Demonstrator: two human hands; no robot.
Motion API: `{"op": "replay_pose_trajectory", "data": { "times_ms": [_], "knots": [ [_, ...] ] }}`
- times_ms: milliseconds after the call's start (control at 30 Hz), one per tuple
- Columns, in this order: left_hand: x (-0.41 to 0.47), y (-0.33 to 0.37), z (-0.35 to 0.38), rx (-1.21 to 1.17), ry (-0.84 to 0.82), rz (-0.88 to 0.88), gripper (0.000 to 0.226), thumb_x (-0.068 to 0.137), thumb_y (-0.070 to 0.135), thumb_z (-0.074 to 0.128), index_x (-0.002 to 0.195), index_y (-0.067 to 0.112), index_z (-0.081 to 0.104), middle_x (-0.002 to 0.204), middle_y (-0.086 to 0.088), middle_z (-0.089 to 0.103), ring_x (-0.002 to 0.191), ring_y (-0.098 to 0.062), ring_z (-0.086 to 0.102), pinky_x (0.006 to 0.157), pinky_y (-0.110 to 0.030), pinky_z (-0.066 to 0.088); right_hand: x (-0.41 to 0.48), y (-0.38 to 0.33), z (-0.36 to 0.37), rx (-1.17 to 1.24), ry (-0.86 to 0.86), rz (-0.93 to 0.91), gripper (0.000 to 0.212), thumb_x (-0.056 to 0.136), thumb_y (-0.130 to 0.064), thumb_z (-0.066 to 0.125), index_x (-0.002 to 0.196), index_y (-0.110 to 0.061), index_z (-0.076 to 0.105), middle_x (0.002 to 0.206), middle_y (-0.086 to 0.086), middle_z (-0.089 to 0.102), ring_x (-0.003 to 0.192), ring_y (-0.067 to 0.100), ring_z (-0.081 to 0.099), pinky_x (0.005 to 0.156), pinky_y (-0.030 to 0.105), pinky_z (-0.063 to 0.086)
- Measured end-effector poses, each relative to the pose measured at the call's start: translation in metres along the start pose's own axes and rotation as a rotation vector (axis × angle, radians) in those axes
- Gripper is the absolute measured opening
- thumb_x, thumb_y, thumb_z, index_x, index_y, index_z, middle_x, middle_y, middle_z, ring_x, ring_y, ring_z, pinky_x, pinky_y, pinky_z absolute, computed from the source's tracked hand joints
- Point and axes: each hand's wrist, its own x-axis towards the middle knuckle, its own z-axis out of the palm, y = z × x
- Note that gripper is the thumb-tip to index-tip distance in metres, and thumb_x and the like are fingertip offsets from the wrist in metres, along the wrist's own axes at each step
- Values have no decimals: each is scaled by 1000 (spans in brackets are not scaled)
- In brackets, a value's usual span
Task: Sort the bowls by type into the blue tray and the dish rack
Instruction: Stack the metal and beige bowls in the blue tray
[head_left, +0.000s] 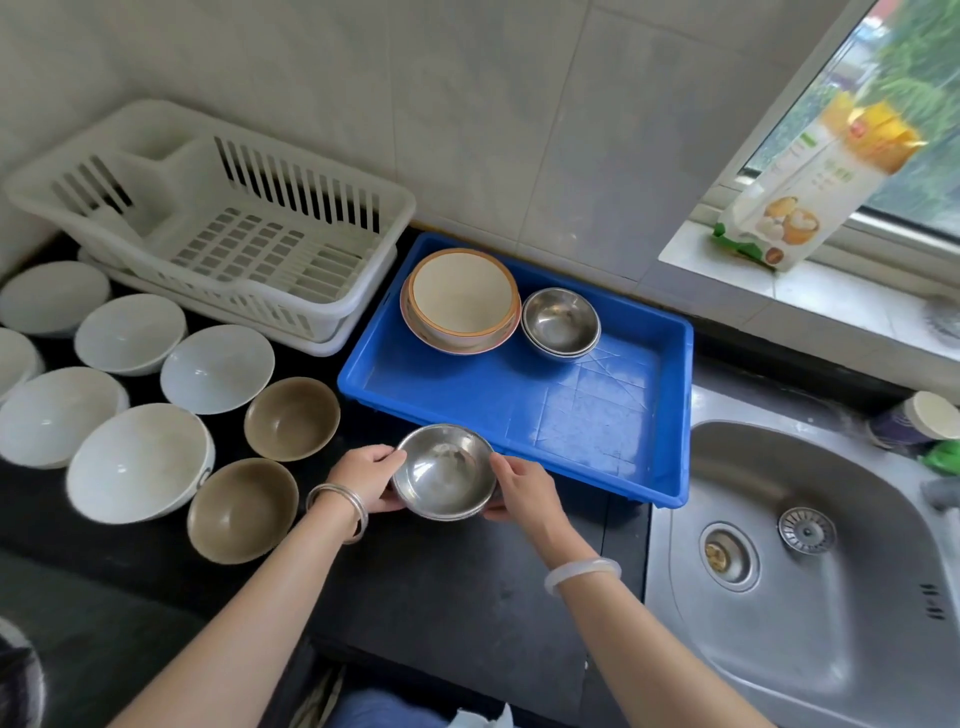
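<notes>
My forearms (249, 623) reach over the black tabletop (467, 597), left hand (366, 475) and right hand (524, 493) each with fingers (387, 454) clamped on a steel bowl (444, 473), held just short of the blue tray (571, 415); next, I judge, it needs nesting on the steel stack (561, 322) there, beside the sink (831, 597), under a window (909, 104).

silver bangles (340, 512) left wrist; pale bangle (582, 571) right wrist

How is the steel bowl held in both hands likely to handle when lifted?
The steel bowl looks thin-walled, so it is probably light and stiff. Its polished, rounded sides may be slippery, which fits the left hand and right hand gripping opposite sides. It likely nests easily into the steel stack in the blue tray.
</notes>
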Motion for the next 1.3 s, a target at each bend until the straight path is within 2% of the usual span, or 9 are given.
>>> {"op": "replay_pose_trajectory", "data": {
  "times_ms": [100, 233, 400, 600, 767, 900, 1067, 1200, 1300],
  "knots": [
    [-4, 17, -3, 33, -56, 16, 16, 91, 13, 52, 81, 7, 63, 91, -17, 60, 79, -25, 62, 52, -26, 58, 0, -7, -7, 17, -10, 7, 32, 95, -28, 48, 89, -7, 70, 73, 6, 69, 57, 9, 68, 50, 19, 53],
    [-6, 41, -1, 39, -99, 38, 12, 91, 11, 52, 87, 10, 63, 92, -12, 61, 79, -22, 62, 48, -24, 57, -4, -19, -18, 98, -22, -35, 25, 94, -28, 49, 82, -22, 70, 84, 5, 69, 61, 12, 70, 52, 21, 54],
    [2, 75, 20, -2, -141, 82, 10, 91, 12, 53, 96, 8, 61, 93, -9, 60, 81, -19, 61, 46, -22, 56, 5, -48, -43, 153, 30, -70, 25, 94, -27, 50, 78, -25, 69, 87, -1, 68, 53, 9, 68, 52, 20, 55],
    [25, 115, 63, -20, -185, 159, 18, 93, 12, 51, 108, 10, 59, 92, -1, 58, 79, -15, 60, 57, -26, 56, 36, -74, -81, 97, 148, -138, 23, 94, -28, 48, 92, -24, 70, 90, -1, 68, 52, 9, 67, 64, 25, 59],
    [53, 137, 105, -108, -137, 227, 23, 90, 9, 54, 112, 1, 58, 100, -11, 59, 92, -26, 59, 52, -21, 57, 67, -97, -115, 99, 230, -176, 25, 93, -23, 47, 80, -26, 69, 84, 0, 67, 50, 9, 63, 53, 19, 54],
    [76, 145, 136, -167, -90, 235, 29, 89, 9, 56, 117, 1, 57, 104, -12, 60, 95, -27, 59, 73, -32, 55, 97, -108, -138, 71, 300, -172, 24, 92, -20, 47, 82, -18, 70, 80, 2, 63, 60, 15, 54, 50, 20, 51],
    [100, 155, 157, 173, 47, 361, 24, 87, 13, 55, 109, 8, 64, 108, -16, 67, 98, -32, 63, 87, -45, 54, 132, -112, -151, 35, 334, -153, 24, 91, -15, 48, 90, -13, 72, 80, 6, 65, 68, 18, 61, 57, 24, 56],
    [112, 166, 167, 369, 130, 470, 29, 86, 10, 55, 113, 10, 61, 110, -12, 68, 102, -30, 60, 85, -32, 47, 151, -114, -154, -3, 366, -147, 27, 89, -12, 49, 75, -14, 72, 72, 9, 69, 65, 20, 66, 70, 31, 60],
    [119, 168, 175, 466, 148, 486, 30, 86, 6, 52, 114, 11, 60, 110, -12, 67, 101, -31, 60, 80, -31, 45, 163, -113, -156, -50, 378, -130, 27, 87, -10, 46, 82, 1, 70, 85, 24, 71, 84, 38, 69, 82, 46, 58]
  ]
}}
